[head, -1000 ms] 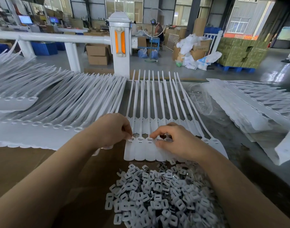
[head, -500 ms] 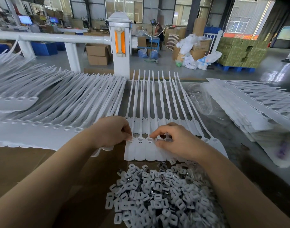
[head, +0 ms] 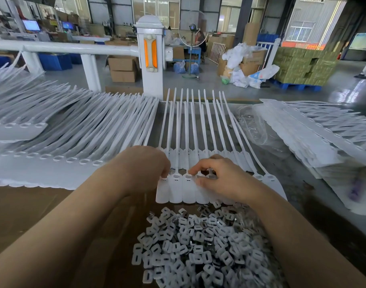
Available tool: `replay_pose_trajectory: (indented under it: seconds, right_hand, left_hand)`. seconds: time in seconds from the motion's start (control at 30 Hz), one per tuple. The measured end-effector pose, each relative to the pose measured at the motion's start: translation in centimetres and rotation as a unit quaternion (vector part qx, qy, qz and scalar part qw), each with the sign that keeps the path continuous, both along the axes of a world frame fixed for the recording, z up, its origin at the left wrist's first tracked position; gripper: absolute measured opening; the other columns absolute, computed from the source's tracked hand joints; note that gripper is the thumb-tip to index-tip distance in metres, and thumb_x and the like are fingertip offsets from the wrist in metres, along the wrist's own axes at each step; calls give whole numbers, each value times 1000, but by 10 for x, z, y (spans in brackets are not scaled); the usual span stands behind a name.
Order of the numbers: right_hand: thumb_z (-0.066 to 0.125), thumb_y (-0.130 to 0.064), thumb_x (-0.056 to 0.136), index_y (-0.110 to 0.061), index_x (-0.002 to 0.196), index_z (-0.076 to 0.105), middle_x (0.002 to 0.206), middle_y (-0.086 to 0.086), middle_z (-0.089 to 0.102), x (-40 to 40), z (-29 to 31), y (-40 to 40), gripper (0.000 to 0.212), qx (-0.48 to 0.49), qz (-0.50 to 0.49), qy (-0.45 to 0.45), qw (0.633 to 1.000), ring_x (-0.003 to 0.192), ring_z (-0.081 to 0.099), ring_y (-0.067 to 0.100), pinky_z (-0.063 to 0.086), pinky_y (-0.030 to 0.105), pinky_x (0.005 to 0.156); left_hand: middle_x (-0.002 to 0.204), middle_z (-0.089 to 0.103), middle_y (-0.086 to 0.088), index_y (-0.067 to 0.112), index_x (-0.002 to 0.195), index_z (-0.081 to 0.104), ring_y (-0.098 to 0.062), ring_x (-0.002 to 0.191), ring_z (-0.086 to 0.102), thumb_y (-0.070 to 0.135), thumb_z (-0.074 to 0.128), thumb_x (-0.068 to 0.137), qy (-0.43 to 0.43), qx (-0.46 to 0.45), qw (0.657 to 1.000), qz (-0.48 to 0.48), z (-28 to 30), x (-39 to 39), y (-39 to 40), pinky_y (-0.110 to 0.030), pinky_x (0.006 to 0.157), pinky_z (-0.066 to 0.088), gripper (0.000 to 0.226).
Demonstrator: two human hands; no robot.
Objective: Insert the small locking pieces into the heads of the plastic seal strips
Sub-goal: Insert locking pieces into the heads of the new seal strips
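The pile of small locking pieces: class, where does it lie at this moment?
In the head view, the pile of small locking pieces lies at bottom centre, between the forearms, just nearer the person than the seal strips under both hands.

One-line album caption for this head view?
Both hands press locking pieces into seal strips above a loose pile of pieces.

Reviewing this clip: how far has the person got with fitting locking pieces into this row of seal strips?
Done: hard to confirm; the row's leftmost heads show slots, but whether pieces sit inside is unclear. In hand: the right hand pinches at a head mid-row while the left hand steadies the row's left end. Left: a large pile of locking pieces remains, plus stacked strips at right.
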State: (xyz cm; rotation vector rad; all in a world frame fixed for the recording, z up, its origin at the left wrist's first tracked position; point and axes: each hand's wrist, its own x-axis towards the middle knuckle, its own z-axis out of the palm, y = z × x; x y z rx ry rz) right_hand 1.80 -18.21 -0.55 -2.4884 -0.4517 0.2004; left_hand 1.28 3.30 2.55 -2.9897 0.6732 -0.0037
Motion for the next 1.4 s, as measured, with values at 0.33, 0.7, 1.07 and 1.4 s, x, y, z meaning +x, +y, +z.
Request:
replay_pose_trajectory:
  seconds: [0.33,0.7,1.07,1.4]
  right_hand:
    - [60,-45,94,-47,112,66,112,-12,51,0,1,1,19,-7,1,1,1000,109,55,11,42,44,105]
    - [63,-39,93,-58,81,50,106,-19,47,3,1,3,25,-19,6,-4,1000,95,55,3,48,40,99]
    - [60,-32,94,-55,89,55,112,-12,51,0,5,3,25,-2,12,-4,1000,99,55,6,48,39,98]
    - [66,-31,92,-44,100,62,107,-12,60,3,2,0,16,47,11,-62,997,98,58,2,48,23,86]
  left_hand:
    - [98,64,1,16,106,65,-15,90,57,10,51,91,-23,87,996,9,-4,-3,-22,-30,89,51,21]
    - [75,64,24,36,83,73,12,74,57,28,74,82,134,-210,963,-103,4,-18,-36,-4,66,40,8]
    - [85,67,23,31,87,73,12,78,59,22,76,81,174,-253,938,-160,-13,-21,-44,-4,72,41,11]
    - [77,74,1,16,87,70,-7,65,66,13,68,88,214,-460,860,50,-5,-6,-28,-18,59,51,4]
